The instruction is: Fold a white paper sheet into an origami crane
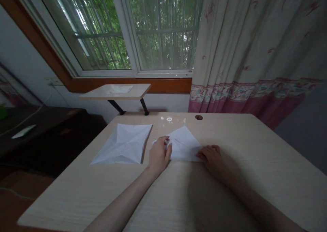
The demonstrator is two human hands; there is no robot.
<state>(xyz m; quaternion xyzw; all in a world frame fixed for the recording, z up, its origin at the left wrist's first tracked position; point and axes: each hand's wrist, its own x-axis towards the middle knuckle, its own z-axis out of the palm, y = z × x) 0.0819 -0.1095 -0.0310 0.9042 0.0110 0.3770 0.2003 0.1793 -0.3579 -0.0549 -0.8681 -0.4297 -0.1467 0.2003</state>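
A white folded sheet of paper [184, 143] lies on the table between my two hands, its top corner pointing toward the window. At its left side is my left hand [159, 153], fingers curled over the edge and thumb resting on the paper. My right hand [211, 157] is closed on the sheet's right corner, with the fingertips bent down at the tabletop. Left of my left hand, apart from it, a second white sheet [127, 141] lies spread out with crease lines across it and slightly raised edges.
The pale wooden table [158, 204] has a round cable hole [198, 117] at its back edge. A small raised shelf [95, 93] at the back left carries white paper [120, 89]. A dark cabinet [51, 123] stands left. Behind are a window and a curtain [230, 55].
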